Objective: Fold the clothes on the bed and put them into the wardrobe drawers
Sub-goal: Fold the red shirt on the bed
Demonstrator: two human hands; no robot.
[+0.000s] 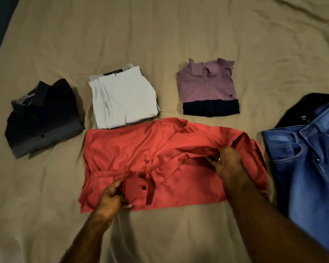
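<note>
Single head-worn view, looking steeply down from close above the bed (160, 35), hands nearest

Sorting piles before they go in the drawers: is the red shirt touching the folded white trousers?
Touching. The head view shows the red shirt's far edge meeting the white trousers' near edge, with no bedsheet visible between them.

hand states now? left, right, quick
Left hand: closed, gripping the red shirt at its cuff.
Right hand: closed, pinching a fold of the red shirt.
</note>
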